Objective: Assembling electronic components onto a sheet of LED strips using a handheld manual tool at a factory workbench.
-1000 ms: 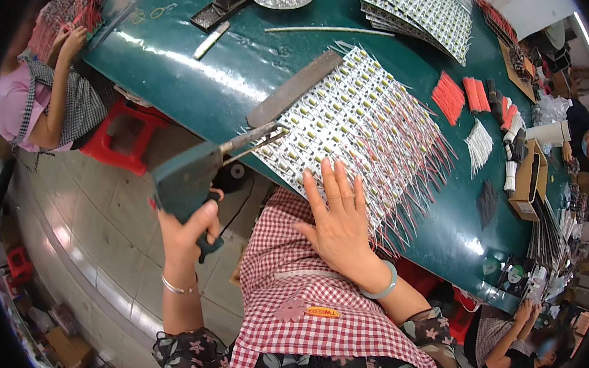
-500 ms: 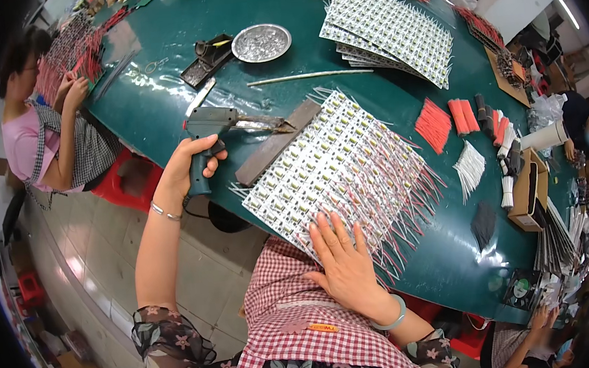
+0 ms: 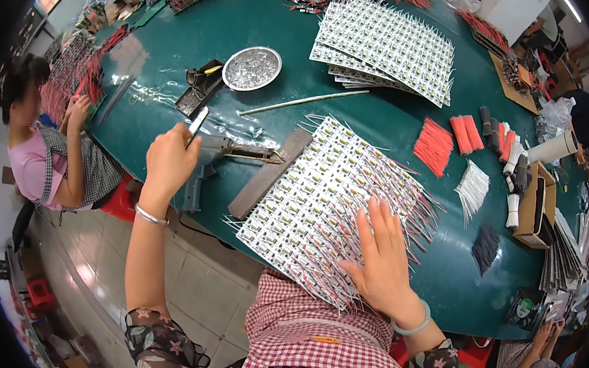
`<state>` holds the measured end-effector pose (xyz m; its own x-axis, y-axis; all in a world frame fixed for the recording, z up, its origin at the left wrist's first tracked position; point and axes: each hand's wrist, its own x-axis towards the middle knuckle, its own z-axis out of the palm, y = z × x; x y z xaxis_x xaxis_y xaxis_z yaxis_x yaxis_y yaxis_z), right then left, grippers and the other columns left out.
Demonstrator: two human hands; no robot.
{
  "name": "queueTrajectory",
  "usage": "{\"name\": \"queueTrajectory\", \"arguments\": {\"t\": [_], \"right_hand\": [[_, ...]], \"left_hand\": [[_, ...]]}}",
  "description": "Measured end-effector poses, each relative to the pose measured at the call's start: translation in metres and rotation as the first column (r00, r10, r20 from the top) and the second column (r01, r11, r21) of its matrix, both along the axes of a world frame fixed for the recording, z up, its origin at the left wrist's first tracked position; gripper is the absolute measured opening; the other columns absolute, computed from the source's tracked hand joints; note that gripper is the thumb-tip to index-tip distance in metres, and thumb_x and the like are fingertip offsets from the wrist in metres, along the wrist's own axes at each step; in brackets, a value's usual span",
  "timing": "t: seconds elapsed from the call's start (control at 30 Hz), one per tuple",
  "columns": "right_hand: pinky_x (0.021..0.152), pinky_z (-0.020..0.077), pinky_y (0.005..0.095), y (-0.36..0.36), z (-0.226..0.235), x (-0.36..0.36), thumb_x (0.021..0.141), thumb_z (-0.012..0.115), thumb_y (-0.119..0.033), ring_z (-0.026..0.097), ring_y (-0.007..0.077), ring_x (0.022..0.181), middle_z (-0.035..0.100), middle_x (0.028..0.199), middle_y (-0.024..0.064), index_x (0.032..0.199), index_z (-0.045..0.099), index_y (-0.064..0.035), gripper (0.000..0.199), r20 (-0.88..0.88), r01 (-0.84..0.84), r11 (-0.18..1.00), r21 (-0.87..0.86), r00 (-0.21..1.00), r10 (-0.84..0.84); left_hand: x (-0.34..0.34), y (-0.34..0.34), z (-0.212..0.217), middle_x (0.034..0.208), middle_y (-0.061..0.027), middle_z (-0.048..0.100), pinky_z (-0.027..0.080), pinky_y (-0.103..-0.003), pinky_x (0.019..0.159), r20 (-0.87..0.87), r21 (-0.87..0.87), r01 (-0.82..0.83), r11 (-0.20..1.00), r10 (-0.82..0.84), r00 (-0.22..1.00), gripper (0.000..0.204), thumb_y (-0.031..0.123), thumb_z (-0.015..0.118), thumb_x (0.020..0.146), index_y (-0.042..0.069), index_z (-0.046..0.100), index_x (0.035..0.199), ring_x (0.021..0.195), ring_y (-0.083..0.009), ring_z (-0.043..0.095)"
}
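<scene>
My left hand (image 3: 169,160) is closed on a slim, pale, flat tool (image 3: 197,122) that pokes out past its fingers; the tool's exact kind is not clear. Just below that hand, a dark grey soldering gun (image 3: 205,178) lies on the table, its metal tip against a dark flat bar (image 3: 269,175). The bar rests along the left edge of a white circuit board panel (image 3: 297,211) full of small parts, with red and white wires over its right side. My right hand (image 3: 384,263), fingers stretched out, is over the wired lower right part of the panel.
Beyond the panel lie a thin rod (image 3: 305,103), a metal dish (image 3: 252,68) and a black tray (image 3: 197,93). A stack of panels (image 3: 384,49) stands at the far side. Red wire bundles (image 3: 433,147) and an open carton (image 3: 536,206) are on the right. A person (image 3: 49,148) sits at left.
My left hand has let go of the soldering gun, leaving it on the table, and has taken up the slim tool. My right hand has shifted rightward over the wires.
</scene>
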<state>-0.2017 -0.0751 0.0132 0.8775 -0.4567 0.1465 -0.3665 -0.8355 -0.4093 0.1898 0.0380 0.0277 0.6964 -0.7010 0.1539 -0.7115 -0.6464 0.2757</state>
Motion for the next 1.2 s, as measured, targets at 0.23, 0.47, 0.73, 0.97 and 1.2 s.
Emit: {"name": "queueTrajectory", "arguments": {"t": [0.23,0.47,0.73,0.97,1.2], "right_hand": [[0.123,0.0141,0.0604,-0.015,-0.045,-0.004,0.094,0.062,-0.056,0.019,0.0433,0.155,0.025,0.164,0.0293,0.153,0.031,0.0130,0.096,-0.179,0.085,0.996,0.007,0.980,-0.082],[0.123,0.0133,0.0607,-0.009,-0.050,-0.014,0.096,0.061,-0.052,0.020,0.0417,0.155,0.027,0.165,0.0269,0.154,0.032,0.0101,0.090,-0.169,0.110,0.994,0.001,0.980,-0.108],[0.123,0.0113,0.0616,-0.008,-0.054,-0.014,0.095,0.066,-0.043,0.021,0.0427,0.155,0.028,0.164,0.0270,0.156,0.029,0.0091,0.088,-0.161,0.117,0.993,-0.004,0.980,-0.116],[0.124,0.0122,0.0602,-0.009,-0.044,-0.016,0.097,0.065,-0.038,0.020,0.0429,0.155,0.026,0.166,0.0261,0.158,0.027,0.0064,0.085,-0.149,0.099,0.993,0.059,0.985,-0.089],[0.120,0.0248,0.0572,-0.009,-0.007,-0.011,0.094,0.068,-0.015,0.035,0.0438,0.147,0.038,0.158,0.0244,0.150,0.046,-0.0013,0.062,-0.001,0.008,1.000,0.000,1.000,-0.008]], "left_hand": [[0.002,-0.102,-0.025,0.098,-0.0180,0.073,0.055,-0.049,0.084,-0.014,0.014,0.427,0.904,-0.427,0.904,0.022,0.010,0.069,0.087,0.001,0.069,0.107,0.094,-0.0417,0.069],[0.008,-0.151,-0.049,0.092,-0.0249,0.068,0.054,-0.051,0.079,0.023,0.262,0.572,0.778,-0.597,0.802,0.014,-0.003,0.058,0.086,-0.002,0.056,0.100,0.092,-0.0440,0.068],[-0.002,-0.032,0.023,0.086,-0.0158,0.060,0.046,-0.035,0.067,-0.195,-0.241,0.410,0.880,-0.457,0.867,0.011,0.004,0.054,0.099,-0.004,0.053,0.107,0.077,-0.0241,0.060],[-0.127,0.200,-0.003,0.080,0.0021,0.060,0.032,-0.021,0.054,-0.771,-0.231,-0.249,0.940,-0.021,0.637,0.016,0.013,0.061,0.100,0.002,0.065,0.110,0.062,-0.0023,0.041],[-0.213,0.308,-0.044,0.083,-0.0066,0.067,0.025,-0.020,0.047,-0.908,-0.358,-0.663,0.658,-0.079,0.412,0.025,0.013,0.064,0.099,-0.007,0.065,0.114,0.053,-0.0020,0.037]]}}
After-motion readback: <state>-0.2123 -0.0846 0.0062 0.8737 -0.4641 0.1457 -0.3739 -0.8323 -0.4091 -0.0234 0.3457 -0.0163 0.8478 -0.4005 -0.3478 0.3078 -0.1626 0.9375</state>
